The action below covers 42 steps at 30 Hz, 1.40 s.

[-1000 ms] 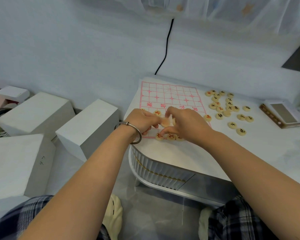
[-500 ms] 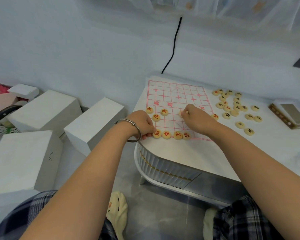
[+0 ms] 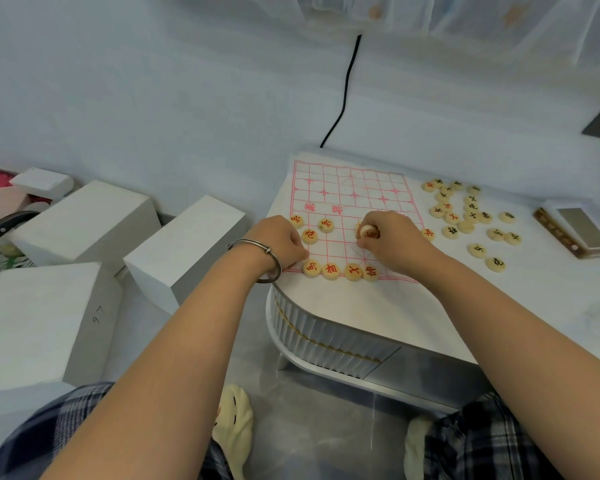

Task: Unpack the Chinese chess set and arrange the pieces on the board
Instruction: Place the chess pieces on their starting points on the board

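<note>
White boxes [image 3: 84, 220] stand on the floor at the left, and the nearest one bears a small handwritten mark that looks like "97". The left hand [image 3: 279, 242], with a metal bangle [image 3: 258, 261] on its wrist, rests at the near-left corner of the paper board [image 3: 354, 192]. Its fingers are curled, and I cannot tell whether they hold anything.

The board's grid is printed in red, with 界 legible in its middle band. It lies on the white tabletop [image 3: 361, 306]. Two 兵 discs [image 3: 325, 225] and a cannon disc [image 3: 309, 236] sit on its left half. Along the near edge run four red-lettered discs [image 3: 330, 271], ending in 帅.

The right hand [image 3: 395, 244] hovers over the board's middle, fingers pinching a red-marked piece [image 3: 365, 231]. To the right lie loose pieces [image 3: 465, 209] lettered black and red, then an open case [image 3: 579, 230].
</note>
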Each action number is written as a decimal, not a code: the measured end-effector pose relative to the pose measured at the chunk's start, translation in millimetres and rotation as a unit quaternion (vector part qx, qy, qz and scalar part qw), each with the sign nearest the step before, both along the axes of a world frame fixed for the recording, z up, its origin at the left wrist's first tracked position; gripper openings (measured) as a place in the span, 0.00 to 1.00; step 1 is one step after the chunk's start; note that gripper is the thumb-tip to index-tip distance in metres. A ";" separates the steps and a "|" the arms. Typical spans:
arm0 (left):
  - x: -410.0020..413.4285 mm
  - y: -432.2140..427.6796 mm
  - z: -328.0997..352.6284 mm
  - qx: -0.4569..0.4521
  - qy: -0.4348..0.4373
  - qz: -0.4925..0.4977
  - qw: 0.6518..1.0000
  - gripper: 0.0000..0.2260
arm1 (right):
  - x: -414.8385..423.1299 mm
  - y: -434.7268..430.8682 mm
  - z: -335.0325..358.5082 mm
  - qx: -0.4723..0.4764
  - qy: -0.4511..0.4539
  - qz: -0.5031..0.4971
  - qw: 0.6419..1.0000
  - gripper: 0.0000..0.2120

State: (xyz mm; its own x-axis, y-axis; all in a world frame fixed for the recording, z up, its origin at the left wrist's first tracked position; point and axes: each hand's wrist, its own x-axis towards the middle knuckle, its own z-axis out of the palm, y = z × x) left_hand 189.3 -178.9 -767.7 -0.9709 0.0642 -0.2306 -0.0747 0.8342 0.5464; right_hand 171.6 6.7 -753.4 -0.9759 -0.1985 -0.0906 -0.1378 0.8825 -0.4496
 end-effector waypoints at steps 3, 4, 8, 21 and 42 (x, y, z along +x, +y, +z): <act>-2.4 2.1 0.5 0.032 0.041 0.016 0.999 0.09 | -2.8 -0.5 1.5 -0.040 -0.030 -0.003 0.999 0.10; -2.7 3.3 1.1 0.050 0.059 0.019 0.997 0.09 | -3.2 -0.2 1.8 -0.055 -0.045 -0.009 0.997 0.12; -3.2 9.7 4.9 0.131 0.108 0.030 0.985 0.06 | -3.9 0.9 3.9 -0.176 -0.100 -0.043 0.978 0.13; -0.3 16.2 9.8 0.247 -0.014 0.070 0.966 0.09 | 1.5 4.0 12.9 -0.320 -0.124 -0.030 0.939 0.03; 2.7 -7.0 20.3 0.202 -0.050 0.135 0.969 0.07 | 6.1 -15.1 10.7 -0.236 -0.042 -0.012 0.971 0.05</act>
